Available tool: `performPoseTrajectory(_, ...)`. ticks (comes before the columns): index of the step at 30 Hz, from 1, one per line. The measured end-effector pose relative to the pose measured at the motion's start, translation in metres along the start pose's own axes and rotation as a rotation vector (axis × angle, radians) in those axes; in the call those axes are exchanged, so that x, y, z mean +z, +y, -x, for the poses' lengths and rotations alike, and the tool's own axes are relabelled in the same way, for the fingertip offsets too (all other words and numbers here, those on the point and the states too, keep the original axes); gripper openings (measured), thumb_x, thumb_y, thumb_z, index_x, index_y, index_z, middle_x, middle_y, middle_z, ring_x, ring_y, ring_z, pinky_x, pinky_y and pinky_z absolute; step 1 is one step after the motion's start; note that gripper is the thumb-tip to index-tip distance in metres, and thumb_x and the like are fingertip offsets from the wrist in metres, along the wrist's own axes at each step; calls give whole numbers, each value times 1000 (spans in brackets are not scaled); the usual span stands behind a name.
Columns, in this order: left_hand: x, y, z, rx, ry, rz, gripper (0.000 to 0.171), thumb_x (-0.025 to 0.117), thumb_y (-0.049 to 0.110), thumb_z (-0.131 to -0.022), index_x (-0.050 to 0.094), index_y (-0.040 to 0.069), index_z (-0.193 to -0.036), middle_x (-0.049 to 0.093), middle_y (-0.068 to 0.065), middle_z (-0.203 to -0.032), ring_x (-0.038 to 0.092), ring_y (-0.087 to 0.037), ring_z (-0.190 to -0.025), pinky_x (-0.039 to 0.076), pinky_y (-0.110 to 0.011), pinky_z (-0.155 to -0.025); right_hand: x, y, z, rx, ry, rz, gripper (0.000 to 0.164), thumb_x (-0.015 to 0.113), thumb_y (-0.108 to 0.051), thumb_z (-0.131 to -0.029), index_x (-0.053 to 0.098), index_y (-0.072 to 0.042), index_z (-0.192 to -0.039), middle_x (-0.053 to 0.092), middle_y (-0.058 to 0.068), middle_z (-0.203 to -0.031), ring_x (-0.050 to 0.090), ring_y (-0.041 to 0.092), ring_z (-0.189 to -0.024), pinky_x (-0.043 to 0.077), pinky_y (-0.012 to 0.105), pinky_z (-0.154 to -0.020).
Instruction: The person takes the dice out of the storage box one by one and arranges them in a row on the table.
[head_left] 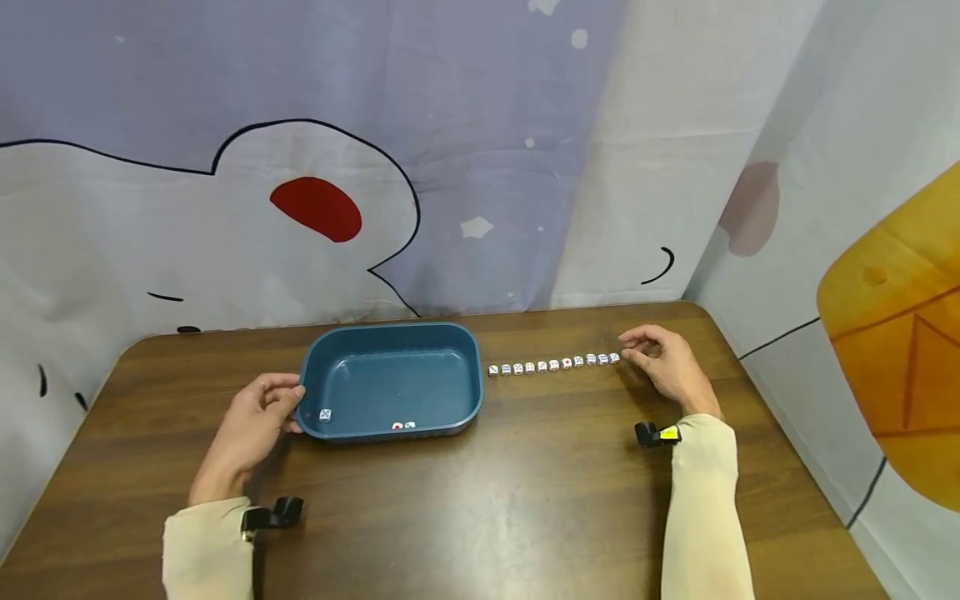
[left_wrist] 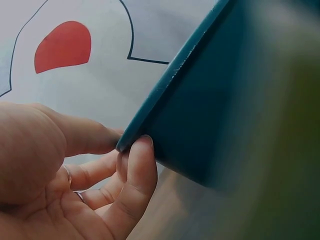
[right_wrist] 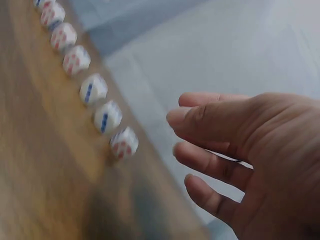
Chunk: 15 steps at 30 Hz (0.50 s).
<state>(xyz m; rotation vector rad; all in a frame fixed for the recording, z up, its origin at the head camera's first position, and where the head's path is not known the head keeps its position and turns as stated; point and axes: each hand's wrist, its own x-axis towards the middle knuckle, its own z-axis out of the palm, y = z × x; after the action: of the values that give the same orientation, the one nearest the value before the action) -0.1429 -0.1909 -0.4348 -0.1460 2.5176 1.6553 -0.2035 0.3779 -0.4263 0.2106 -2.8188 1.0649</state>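
My left hand pinches the left rim of a dark teal plastic tray, thumb on one side and fingertips on the other in the left wrist view. Inside the tray lie a white die near the left end and two more dice by the front wall. A straight row of white dice with red and blue pips runs rightward from the tray. Past the row's last die hovers my right hand, its fingers loosely extended and holding nothing that shows.
Everything stands on a brown wooden table. A printed cloth backdrop rises along the table's back edge, and another printed panel borders the right side. Black wrist cameras are strapped at both sleeves.
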Motion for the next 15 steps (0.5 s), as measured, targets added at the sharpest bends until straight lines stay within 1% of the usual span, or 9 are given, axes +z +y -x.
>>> performPoseTrajectory(4, -1, 1, 0, -3, -1, -5, 47, 45, 30, -102, 42, -3, -135, 57, -21, -113, 60, -9, -76, 59, -30, -68, 1, -23, -4, -16, -6, -32, 21, 69, -12, -89, 68, -7, -109, 69, 9, -96, 60, 13, -83, 50, 18, -70)
performPoseTrajectory(10, -1, 2, 2, -7, 5, 6, 44, 45, 26, -103, 42, -4, -134, 57, -22, -113, 60, -8, -74, 59, -32, -69, 13, -62, -9, -67, -86, -34, 16, 68, -22, -91, 69, -17, -105, 69, 4, -95, 61, 15, -82, 50, 21, -70)
performPoseTrajectory(15, -1, 4, 4, -9, -11, 15, 44, 45, 27, -103, 42, -4, -135, 56, -23, -114, 60, -9, -75, 59, -32, -70, 22, -84, -7, -141, -134, -32, 11, 66, -22, -92, 69, -21, -103, 69, 2, -96, 62, 17, -82, 52, 25, -72)
